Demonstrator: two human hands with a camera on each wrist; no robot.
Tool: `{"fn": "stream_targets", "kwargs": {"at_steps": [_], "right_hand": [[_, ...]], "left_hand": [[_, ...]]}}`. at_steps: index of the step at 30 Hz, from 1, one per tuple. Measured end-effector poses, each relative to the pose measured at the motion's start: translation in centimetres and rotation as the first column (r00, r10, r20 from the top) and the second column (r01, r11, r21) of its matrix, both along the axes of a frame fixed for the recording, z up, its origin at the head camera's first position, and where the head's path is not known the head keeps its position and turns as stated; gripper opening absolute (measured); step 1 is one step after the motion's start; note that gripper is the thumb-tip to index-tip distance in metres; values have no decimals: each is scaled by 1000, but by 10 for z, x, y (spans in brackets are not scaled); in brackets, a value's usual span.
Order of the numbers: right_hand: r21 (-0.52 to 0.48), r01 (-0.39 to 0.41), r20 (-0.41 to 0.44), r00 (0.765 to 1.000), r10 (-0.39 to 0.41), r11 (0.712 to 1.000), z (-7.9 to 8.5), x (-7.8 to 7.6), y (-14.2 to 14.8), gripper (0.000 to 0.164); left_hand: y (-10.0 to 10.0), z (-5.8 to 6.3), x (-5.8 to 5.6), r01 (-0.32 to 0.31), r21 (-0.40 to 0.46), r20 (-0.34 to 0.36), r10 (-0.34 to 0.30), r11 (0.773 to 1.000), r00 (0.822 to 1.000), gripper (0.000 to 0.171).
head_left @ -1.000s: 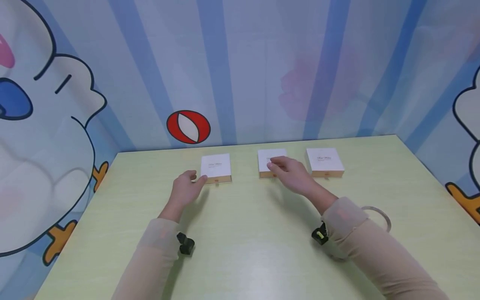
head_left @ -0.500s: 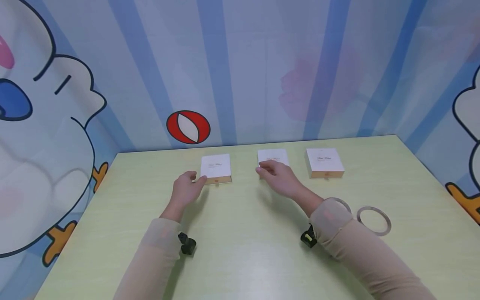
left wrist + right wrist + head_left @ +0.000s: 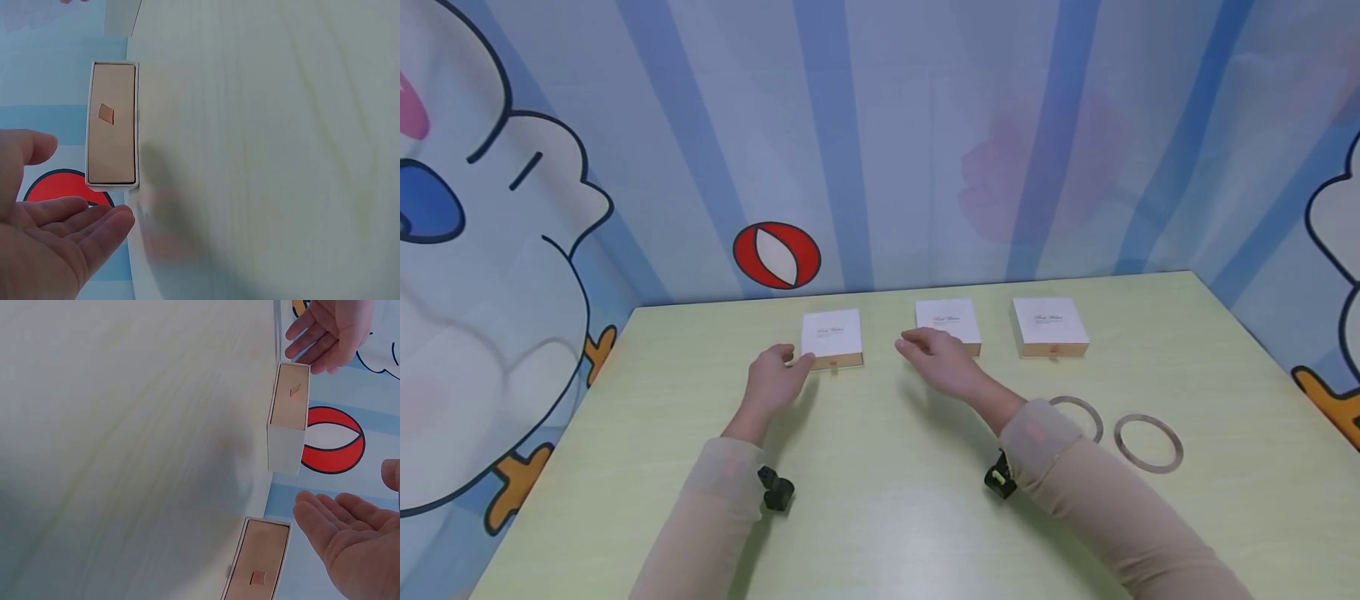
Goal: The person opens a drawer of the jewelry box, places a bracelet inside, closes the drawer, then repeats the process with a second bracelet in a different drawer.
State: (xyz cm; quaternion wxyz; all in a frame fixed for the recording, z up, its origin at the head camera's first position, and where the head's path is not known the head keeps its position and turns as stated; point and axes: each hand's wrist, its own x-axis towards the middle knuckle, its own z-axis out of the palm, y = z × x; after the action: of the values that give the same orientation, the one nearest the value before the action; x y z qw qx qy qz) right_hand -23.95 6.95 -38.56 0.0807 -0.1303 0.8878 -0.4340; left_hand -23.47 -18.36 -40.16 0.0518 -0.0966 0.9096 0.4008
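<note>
My left hand [image 3: 772, 385] hovers at the near left corner of the leftmost white gift box [image 3: 832, 331], fingers loosely bent, thumb toward the box. In the left wrist view, that box's tan drawer front [image 3: 112, 150] with a small tab faces the camera, and the hand's palm shows nothing held. My right hand [image 3: 942, 362] hangs over the table at the near left side of the middle white box [image 3: 953, 312], partly covering it. Its fingers are relaxed around nothing; the right wrist view shows the open palm [image 3: 359, 550] between the middle box's drawer front [image 3: 265, 544] and the left box.
A third white box [image 3: 1049, 318] stands at the right of the row. Two thin bangle-like rings lie on the pale table [image 3: 880, 467]: the right ring [image 3: 1157, 470] is fully visible, the left ring [image 3: 1100, 425] partly behind my right sleeve. A printed backdrop [image 3: 895, 150] rises behind the table.
My right hand has moved left and slightly nearer, from over the middle box to its left side, uncovering more of the box and the rings. My left hand has hardly moved.
</note>
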Motion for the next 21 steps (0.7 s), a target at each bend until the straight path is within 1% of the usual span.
{"fn": "stream_targets", "kwargs": {"at_steps": [11, 18, 21], "right_hand": [[-36, 9, 20, 1000, -8, 999, -6, -4, -15, 49], [-18, 26, 36, 999, -25, 1000, -8, -6, -24, 50], [-37, 33, 53, 998, -31, 999, -11, -8, -29, 48]], "left_hand": [[0, -1, 1, -6, 1, 7, 6, 1000, 1000, 63], [2, -2, -1, -2, 8, 1, 2, 1000, 1000, 63], [2, -3, -2, 5, 14, -3, -5, 1000, 1000, 63]]}}
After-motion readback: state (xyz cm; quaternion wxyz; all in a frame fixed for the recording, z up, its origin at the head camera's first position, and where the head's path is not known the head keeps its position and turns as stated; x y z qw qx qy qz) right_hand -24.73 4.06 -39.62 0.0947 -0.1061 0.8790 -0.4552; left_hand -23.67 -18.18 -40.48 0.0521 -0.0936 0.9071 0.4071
